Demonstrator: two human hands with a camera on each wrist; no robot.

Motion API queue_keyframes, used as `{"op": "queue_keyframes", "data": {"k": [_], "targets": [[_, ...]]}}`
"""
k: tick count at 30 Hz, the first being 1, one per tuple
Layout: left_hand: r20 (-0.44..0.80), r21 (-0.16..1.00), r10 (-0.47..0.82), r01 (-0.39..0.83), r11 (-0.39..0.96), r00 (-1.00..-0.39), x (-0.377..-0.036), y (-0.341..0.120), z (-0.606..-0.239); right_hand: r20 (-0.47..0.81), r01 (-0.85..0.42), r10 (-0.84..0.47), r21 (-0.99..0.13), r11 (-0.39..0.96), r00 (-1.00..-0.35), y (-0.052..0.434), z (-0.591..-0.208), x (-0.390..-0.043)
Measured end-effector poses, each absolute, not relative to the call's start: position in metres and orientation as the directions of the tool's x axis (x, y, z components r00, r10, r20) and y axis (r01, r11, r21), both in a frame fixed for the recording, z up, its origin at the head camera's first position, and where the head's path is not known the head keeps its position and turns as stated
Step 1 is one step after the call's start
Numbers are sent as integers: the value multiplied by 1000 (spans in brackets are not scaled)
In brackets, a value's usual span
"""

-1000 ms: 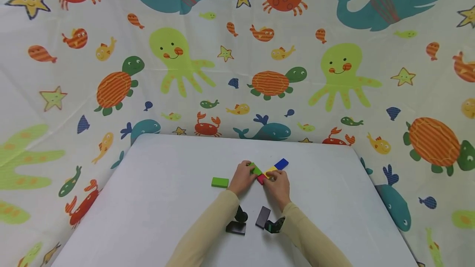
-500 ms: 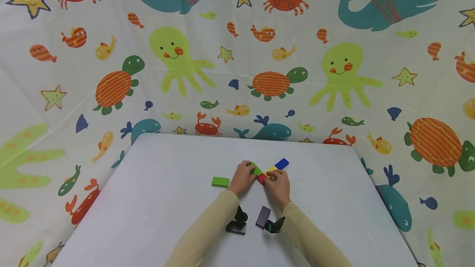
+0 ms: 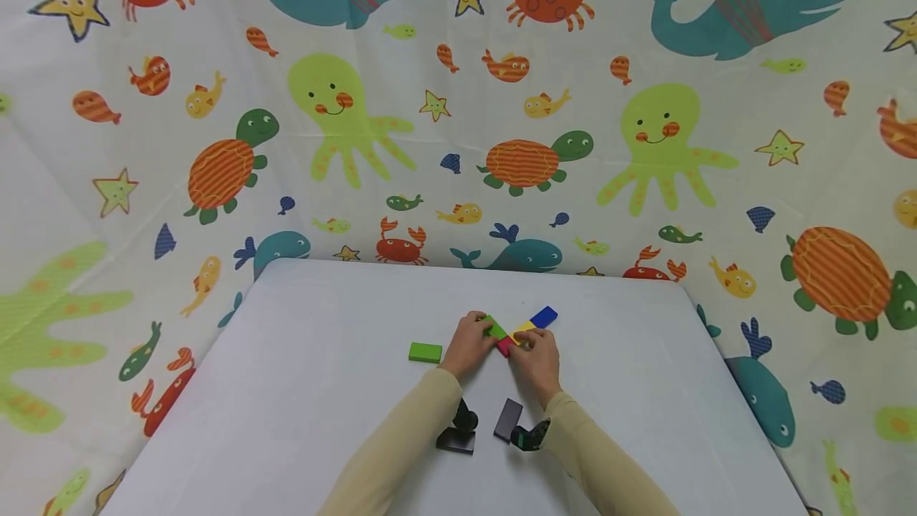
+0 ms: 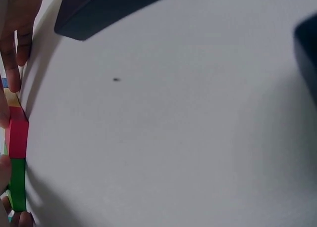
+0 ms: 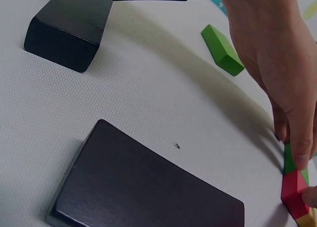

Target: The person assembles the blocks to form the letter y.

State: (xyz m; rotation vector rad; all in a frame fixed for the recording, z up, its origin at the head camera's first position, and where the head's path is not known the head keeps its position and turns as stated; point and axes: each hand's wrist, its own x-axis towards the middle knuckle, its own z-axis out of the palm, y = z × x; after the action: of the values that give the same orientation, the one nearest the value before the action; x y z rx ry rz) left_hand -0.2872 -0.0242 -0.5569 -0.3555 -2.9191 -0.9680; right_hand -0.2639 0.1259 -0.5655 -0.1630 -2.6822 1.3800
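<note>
A green block [image 3: 493, 326], a red block [image 3: 505, 345], a yellow block [image 3: 524, 329] and a blue block [image 3: 544, 316] form a bent row resembling a V. My left hand [image 3: 469, 343] grips the green block, its fingers around the outer end and near the red joint. From the other side my right hand [image 3: 539, 361] curls its fingers at the yellow block, partly covering it. One of its fingertips [image 5: 310, 196] is at the red block in the right wrist view. In the left wrist view the red block [image 4: 19, 139] and green block [image 4: 18, 185] meet end to end.
A second green block [image 3: 426, 353] lies left of my left hand. Two dark blocks, one under the left wrist [image 3: 455, 441] and another near the right wrist [image 3: 508, 420], rest on the white table [image 3: 322, 388]. Behind hangs a sea-animal print cloth [image 3: 401, 118].
</note>
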Motion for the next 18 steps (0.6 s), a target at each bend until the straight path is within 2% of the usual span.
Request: {"op": "queue_keyframes", "data": {"k": [7,12,16,18], "targets": [[119,589,204,235,773,-972,-288,-30,-561,48,54,159,-815,578,-986,122,-566,-262],[192,559,180,259,788,-965,-287,-44,-562,50,52,160,-815,576,-986,118,-565,-258],[341,389,153,288,875,-928,-279,-63,-554,31,69,167,-826,560,-986,117,-564,-255],[401,296,129,262,919,-907,-273,-73,-551,21,77,170,-832,549,-985,117,-564,-254]]}}
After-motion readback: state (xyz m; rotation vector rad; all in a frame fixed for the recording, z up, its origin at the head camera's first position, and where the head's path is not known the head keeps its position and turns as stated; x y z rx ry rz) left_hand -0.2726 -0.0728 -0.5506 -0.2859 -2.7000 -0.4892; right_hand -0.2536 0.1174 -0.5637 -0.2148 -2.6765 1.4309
